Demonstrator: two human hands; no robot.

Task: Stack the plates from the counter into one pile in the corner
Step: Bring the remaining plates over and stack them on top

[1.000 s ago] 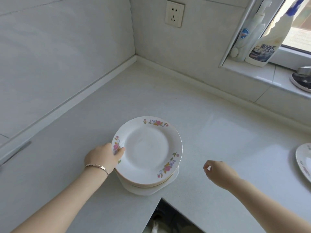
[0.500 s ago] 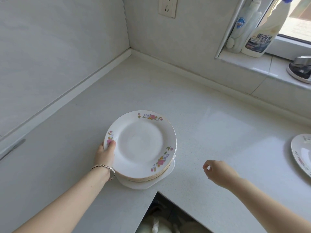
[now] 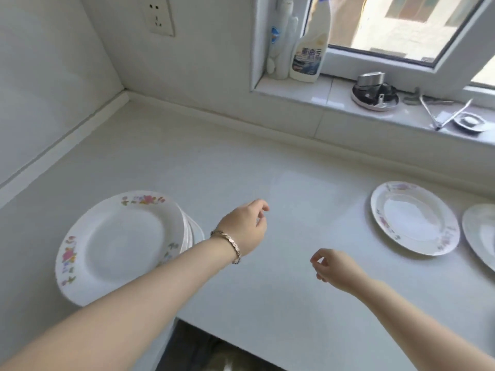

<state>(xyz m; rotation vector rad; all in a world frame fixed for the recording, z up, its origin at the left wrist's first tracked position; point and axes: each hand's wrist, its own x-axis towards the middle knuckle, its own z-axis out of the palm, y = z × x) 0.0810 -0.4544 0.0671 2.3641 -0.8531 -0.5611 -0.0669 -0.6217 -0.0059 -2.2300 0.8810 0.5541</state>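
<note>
A pile of white plates with flower rims sits on the white counter at the left, near its front edge. My left hand hovers over the counter to the right of the pile, fingers loosely curled, holding nothing. My right hand hangs lower and further right, also loosely curled and empty. A single flower-rimmed plate lies flat at the right. Beside it another plate is cut off by the frame edge.
The walls meet in a corner behind the pile. On the window sill stand two cleaner bottles, a metal lid, tongs and a small dish. The counter's front edge drops off below my hands.
My left hand has let go of the top plate's rim and moved right, past the pile. The view has swung right, bringing the two plates at the right into sight.
</note>
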